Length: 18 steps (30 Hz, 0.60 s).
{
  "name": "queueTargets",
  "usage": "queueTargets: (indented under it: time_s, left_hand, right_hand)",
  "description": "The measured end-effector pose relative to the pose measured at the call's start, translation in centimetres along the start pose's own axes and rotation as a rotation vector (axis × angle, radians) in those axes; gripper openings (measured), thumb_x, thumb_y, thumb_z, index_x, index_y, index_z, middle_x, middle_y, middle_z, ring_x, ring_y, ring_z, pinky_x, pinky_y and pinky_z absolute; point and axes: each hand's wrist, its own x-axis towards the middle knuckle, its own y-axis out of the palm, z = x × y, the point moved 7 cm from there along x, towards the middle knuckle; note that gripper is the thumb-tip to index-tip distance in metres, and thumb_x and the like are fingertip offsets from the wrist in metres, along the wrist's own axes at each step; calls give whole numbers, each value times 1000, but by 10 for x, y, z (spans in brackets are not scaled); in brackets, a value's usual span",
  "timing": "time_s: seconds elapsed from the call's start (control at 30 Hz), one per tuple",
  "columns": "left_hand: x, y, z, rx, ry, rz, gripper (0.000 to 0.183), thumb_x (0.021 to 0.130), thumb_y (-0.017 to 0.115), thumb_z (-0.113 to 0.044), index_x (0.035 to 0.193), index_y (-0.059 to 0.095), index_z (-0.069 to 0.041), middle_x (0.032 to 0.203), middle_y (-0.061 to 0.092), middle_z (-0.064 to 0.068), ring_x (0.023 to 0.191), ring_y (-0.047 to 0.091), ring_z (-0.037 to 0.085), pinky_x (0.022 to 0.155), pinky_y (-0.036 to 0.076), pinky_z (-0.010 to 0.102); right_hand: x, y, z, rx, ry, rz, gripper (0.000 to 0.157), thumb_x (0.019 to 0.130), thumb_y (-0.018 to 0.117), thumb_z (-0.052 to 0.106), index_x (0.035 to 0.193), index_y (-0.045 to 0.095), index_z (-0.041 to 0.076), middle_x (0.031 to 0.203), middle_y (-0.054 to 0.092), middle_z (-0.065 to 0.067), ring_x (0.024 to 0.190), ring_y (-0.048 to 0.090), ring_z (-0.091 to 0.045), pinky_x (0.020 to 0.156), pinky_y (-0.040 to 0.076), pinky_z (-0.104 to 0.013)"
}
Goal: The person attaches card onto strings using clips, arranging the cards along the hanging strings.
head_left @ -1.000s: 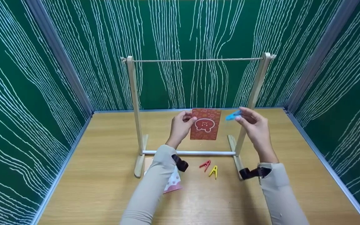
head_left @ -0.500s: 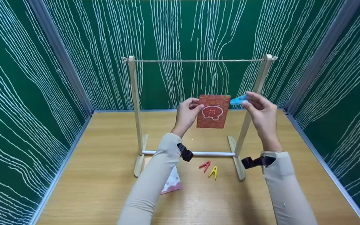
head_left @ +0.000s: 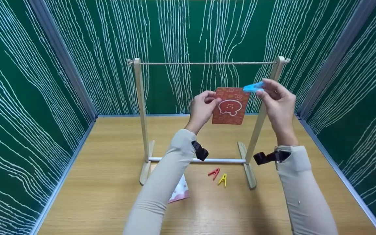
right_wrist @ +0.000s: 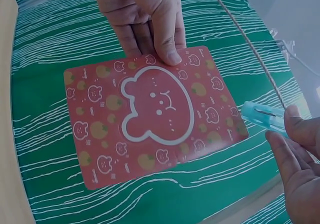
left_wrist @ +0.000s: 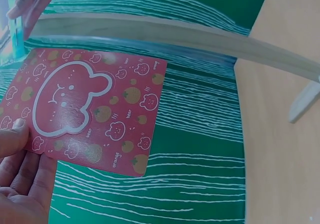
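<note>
A: The left hand [head_left: 202, 109] and right hand [head_left: 280, 107] both sit higher and a bit farther right than a second ago, with the red card [head_left: 229, 116] and blue peg [head_left: 252, 87].

B: What's at the left?

A: A wooden post [head_left: 141, 107], then a pink-and-white card [head_left: 180, 193] on the table [head_left: 93, 182], partly hidden by the left sleeve [head_left: 157, 189].

B: And the left hand?

A: It pinches the red card by its left edge, thumb in front. The card is up in the air, below the string [head_left: 191, 63].

B: Anything lower down?

A: A red peg [head_left: 214, 173] on the table, nearer than the white bar [head_left: 222, 160], with a yellow peg [head_left: 223, 179] just to its right.

B: Where's the blue peg?

A: At the card's far right corner. I can't tell whether it bites the card.

B: The right hand?

A: Pinching the blue peg between thumb and fingers, in front of the right post [head_left: 259, 133].
</note>
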Motion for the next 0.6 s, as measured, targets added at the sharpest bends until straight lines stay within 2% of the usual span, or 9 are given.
queueTargets:
  time_s: [0.27, 0.47, 0.6]
  left_hand:
    - [9, 3, -13, -14, 33, -2, 23, 90, 66, -21, 110, 67, -10, 101, 73, 5, 89, 66, 10, 81, 53, 20]
    - [15, 4, -24, -34, 18, 9, 25, 90, 65, -22, 112, 66, -10, 106, 71, 4, 94, 65, 10, 83, 53, 18]
    - [18, 6, -30, -62, 18, -4, 24, 89, 66, -19, 111, 67, -9, 103, 72, 6, 91, 65, 11, 79, 53, 18]
  right_hand:
    - [12, -1, 17, 12, -92, -73, 31, 85, 69, 9, 116, 67, 4, 106, 68, -2, 98, 68, -9, 89, 51, -20]
    - [18, 0, 27, 37, -115, -117, 28, 85, 70, 7, 113, 68, 4, 105, 68, -2, 97, 68, -10, 87, 52, -19]
    - [21, 1, 35, 45, -170, -129, 27, 83, 71, 6, 110, 68, 2, 103, 69, -1, 95, 69, -10, 84, 53, -20]
